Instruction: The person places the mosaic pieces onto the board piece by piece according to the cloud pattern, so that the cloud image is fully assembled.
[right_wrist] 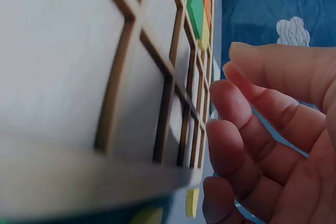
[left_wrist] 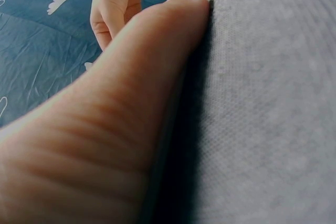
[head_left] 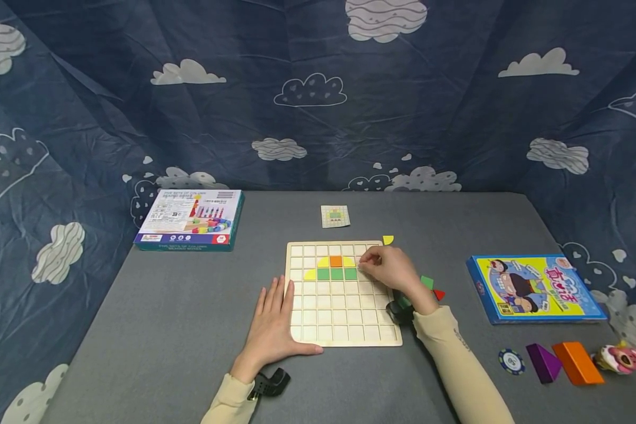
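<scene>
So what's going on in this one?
A person is filling a wooden grid board with coloured tiles. The left hand lies flat on the board's left edge. The right hand is at the right end of the green row, fingers curled; whether it holds a tile can't be seen. An orange tile sits above the greens, and a pattern card lies behind the board.

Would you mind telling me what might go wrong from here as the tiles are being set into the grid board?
1. The right hand works right beside the green tiles and orange tile; a slip might nudge them out of their cells.
2. Only the flat left hand rests at the wooden board edge, so a push may shift the board.
3. The right sleeve lies near loose pieces and may sweep them.
</scene>
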{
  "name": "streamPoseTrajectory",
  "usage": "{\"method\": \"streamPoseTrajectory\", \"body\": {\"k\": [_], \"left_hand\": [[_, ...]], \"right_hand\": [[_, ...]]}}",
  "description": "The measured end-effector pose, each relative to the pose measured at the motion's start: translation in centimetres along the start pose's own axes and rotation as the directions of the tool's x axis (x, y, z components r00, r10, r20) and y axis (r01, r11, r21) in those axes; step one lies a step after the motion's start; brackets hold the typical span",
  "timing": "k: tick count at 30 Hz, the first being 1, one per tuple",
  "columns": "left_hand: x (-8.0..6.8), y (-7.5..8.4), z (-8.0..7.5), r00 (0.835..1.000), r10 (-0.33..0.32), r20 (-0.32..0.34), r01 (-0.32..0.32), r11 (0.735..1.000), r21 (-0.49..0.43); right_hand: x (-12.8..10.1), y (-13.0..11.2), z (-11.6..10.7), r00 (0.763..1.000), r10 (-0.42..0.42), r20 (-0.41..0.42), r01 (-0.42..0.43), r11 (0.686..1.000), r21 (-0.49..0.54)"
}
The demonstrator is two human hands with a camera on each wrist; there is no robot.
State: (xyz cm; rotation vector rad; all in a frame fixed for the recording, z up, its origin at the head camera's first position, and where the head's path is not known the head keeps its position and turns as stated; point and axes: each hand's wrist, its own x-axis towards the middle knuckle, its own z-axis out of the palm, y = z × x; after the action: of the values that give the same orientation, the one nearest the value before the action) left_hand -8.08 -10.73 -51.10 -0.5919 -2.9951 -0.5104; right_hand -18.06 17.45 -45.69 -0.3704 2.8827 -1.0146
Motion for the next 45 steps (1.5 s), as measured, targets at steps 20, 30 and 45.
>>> {"method": "streamPoseTrajectory", "body": {"k": [20,30,45], "left_hand": [[-0.1,0.0,-0.1,1.000,0.008,-0.010,-0.008,1.000,-0.021],[0.0,0.1,-0.1,0.999,0.021,-0.033,-0.022,0.999,-0.026],[0.0,0.0,-0.2,1.000,0.021,-0.013,-0.021,0.999,-0.028]], "right_hand": [[1.3,3.7,-3.8,0.945,0.245,-0.216,-0.256,0.967,-0.022],[3.1,4.1,-3.9,0.912,0.395,-0.112,-0.405,0.911,-0.080],[4.2,4.4,-2.9,0.896,0.420,-0.145,-0.439,0.889,-0.132]]}}
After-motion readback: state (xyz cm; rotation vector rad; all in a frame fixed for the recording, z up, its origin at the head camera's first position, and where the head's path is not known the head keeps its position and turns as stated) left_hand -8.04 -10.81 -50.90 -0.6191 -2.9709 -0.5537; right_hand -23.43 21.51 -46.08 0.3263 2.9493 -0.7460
